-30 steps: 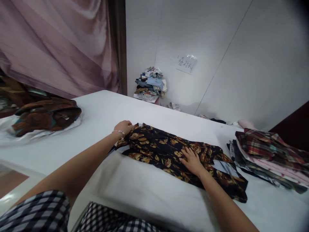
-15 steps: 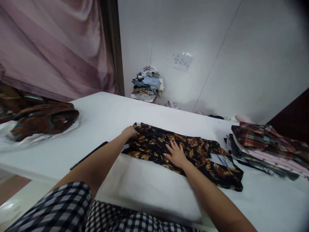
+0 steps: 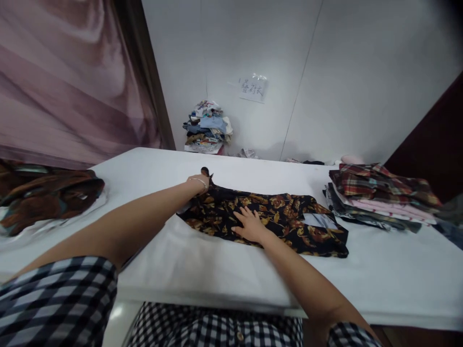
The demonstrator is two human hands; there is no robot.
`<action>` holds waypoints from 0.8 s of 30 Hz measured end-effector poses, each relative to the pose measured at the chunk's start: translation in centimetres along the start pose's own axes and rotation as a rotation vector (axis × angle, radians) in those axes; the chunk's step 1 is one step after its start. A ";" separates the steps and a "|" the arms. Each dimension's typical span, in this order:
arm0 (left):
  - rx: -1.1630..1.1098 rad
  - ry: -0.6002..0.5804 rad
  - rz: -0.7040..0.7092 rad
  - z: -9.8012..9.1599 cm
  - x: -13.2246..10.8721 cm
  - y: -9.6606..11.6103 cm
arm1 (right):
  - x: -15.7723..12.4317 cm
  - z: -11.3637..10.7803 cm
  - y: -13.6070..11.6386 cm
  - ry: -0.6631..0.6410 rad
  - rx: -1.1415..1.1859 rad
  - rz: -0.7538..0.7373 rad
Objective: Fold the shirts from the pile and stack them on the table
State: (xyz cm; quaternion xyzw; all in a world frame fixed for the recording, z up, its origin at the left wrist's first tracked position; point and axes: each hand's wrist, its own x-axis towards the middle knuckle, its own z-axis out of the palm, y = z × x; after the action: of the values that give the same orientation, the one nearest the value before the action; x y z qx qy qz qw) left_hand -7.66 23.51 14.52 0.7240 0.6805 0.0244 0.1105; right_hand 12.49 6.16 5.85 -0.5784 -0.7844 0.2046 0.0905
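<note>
A black shirt with a brown and gold floral print (image 3: pixel 282 212) lies folded lengthwise across the white table. My left hand (image 3: pixel 199 183), with a bracelet at the wrist, grips the shirt at its far left corner, and a bit of cloth sticks up beyond the fingers. Flat on the middle of the shirt rests my right hand (image 3: pixel 251 225), fingers spread. Toward the shirt's right end, a pale patch (image 3: pixel 320 220) shows between the dark folds. A dark, thin object is mostly hidden behind my left forearm.
A stack of folded shirts (image 3: pixel 383 193), plaid on top, stands at the right. Brown clothing (image 3: pixel 54 195) lies heaped at the left on the white table (image 3: pixel 173 168). Beyond the table, more clothes (image 3: pixel 208 126) are piled by the wall, under a paper sign (image 3: pixel 253 90).
My left hand has lifted the shirt's left corner slightly, so cloth now pokes up there. My right hand stays flat on the shirt. The camera view has shifted.
</note>
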 end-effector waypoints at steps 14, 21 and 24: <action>-0.118 -0.078 0.328 3.5 -5.2 12.3 | -11.0 0.2 3.9 0.390 0.238 -0.065; -0.296 -0.049 -0.027 6.4 -3.9 2.6 | -13.4 0.5 5.7 0.608 0.338 -0.036; -0.416 -0.114 -0.016 8.4 -4.3 2.6 | -12.3 -1.2 5.6 0.671 0.290 -0.043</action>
State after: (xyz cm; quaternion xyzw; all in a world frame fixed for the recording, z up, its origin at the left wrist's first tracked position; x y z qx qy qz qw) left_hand -3.87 18.05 7.38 0.6803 0.6593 0.1224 0.2959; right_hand 21.72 -3.78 5.67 -0.5781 -0.6858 0.1106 0.4280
